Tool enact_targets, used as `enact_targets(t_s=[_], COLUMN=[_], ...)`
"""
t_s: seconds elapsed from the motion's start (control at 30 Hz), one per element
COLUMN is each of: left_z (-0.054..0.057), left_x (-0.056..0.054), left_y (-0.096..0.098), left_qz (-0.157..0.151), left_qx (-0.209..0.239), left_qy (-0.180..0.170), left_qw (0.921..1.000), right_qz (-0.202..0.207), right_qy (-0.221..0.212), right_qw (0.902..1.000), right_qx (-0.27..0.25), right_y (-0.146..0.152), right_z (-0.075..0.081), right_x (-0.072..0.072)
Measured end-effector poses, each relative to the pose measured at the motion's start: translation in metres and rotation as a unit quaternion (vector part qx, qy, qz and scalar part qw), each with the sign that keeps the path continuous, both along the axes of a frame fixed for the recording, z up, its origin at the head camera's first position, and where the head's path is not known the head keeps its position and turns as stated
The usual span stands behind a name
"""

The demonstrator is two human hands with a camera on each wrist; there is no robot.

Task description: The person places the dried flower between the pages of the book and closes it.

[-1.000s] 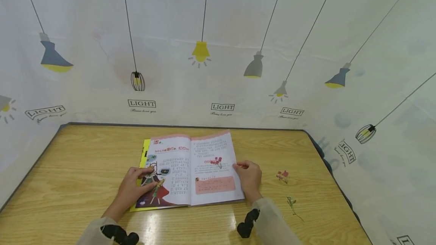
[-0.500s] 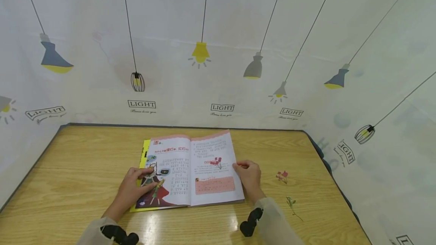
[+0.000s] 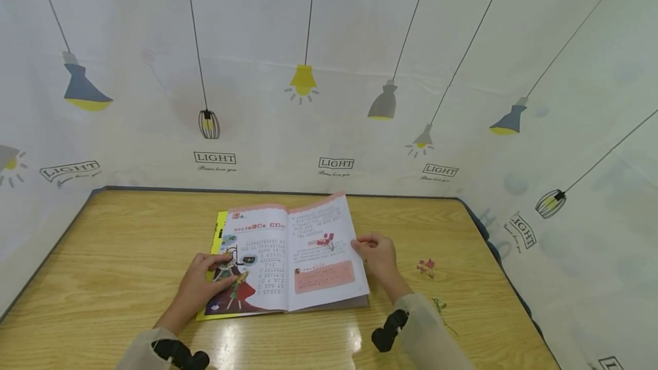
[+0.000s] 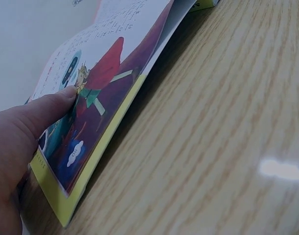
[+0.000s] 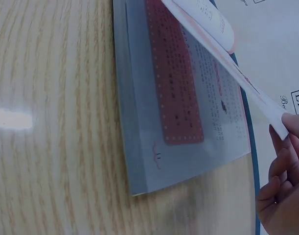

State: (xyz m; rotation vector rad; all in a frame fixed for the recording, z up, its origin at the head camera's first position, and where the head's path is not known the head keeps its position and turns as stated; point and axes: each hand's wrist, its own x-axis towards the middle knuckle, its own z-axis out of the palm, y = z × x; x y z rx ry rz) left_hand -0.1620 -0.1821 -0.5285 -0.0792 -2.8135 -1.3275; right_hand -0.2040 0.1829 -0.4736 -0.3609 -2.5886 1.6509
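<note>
An open book [image 3: 287, 284] lies on the table, its yellow cover [image 3: 220, 224] showing beyond the left page. My left hand [image 3: 200, 281] rests on the illustrated left page [image 4: 112, 63], thumb and index finger pressing it; the other fingers are hidden. My right hand [image 3: 377, 256] pinches the outer edge of the right page [image 3: 329, 296] between thumb and fingers. In the right wrist view that lifted page [image 5: 259, 100] slants up from the page beneath [image 5: 139, 147], which has a red text box. Red flowers [image 3: 326, 241] show on the lifted page; whether printed or real, I cannot tell.
A small red flower sprig [image 3: 426, 267] and a thin green sprig [image 3: 439, 305] lie on the wooden table [image 3: 118, 256] right of the book; my right sleeve [image 3: 426, 324] partly covers the green one. A lamp-patterned white curtain [image 3: 257, 90] surrounds the table's back and sides.
My right hand has moved slightly upward in the view, raising the right page's outer edge so the page below shows along the bottom. My left hand stays in place.
</note>
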Motion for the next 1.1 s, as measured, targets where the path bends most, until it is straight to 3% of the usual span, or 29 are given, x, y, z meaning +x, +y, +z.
enact_targets(t_s=[0.23,1.1], left_z=[-0.001,0.000], left_x=[-0.001,0.001], left_y=[0.000,-0.001], left_qz=[0.002,0.000], left_qx=[-0.004,-0.002], left_qy=[-0.003,-0.010], left_qw=[1.0000,0.9999], right_qz=[0.006,0.032], right_qy=[-0.008,0.040], right_qw=[0.9999,0.9982], right_qx=[0.004,-0.031], right_y=[-0.003,-0.034], right_z=[0.009,0.053], right_x=[-0.003,-0.001])
